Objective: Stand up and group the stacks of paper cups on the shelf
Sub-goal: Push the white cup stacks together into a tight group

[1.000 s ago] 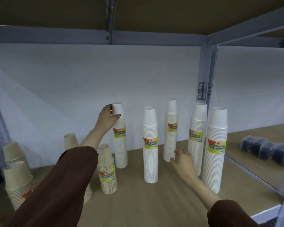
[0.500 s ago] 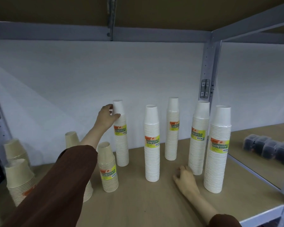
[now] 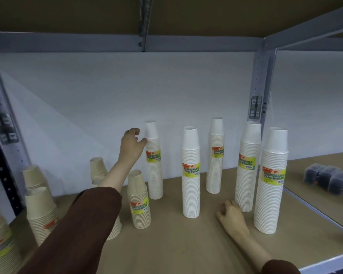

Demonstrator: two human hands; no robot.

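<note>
Head view takes in one bay of a grey steel rack, with a white back panel point(image 3: 107, 91) and a brown fibreboard shelf point(image 3: 166, 246). At the far left a perforated upright point(image 3: 7, 123) stands beside several short tan cup stacks point(image 3: 41, 212), all upright, and one labelled tan stack point(image 3: 140, 202) stands further in. A brown sleeve point(image 3: 77, 230) crosses in front of them. The left hand point(image 3: 132, 144) is raised beside the top of the first white cup stack point(image 3: 154, 165), which stands near the back panel. Its fingers are loosely curled just short of the top cup and only the thumb tip touches the stack, so it clasps nothing. To the right a second white stack point(image 3: 190, 175) stands nearer the front and a third point(image 3: 215, 159) further back. The right hand point(image 3: 232, 216) rests on the board with bent fingers and holds nothing, just beside the base of the fourth white stack point(image 3: 248, 171). A fifth white stack point(image 3: 271, 182) stands close by it, at the bay's right end. Behind these two rises a grey corner post point(image 3: 259, 82). In the next bay lies a dark wrapped pack point(image 3: 329, 180).
</note>
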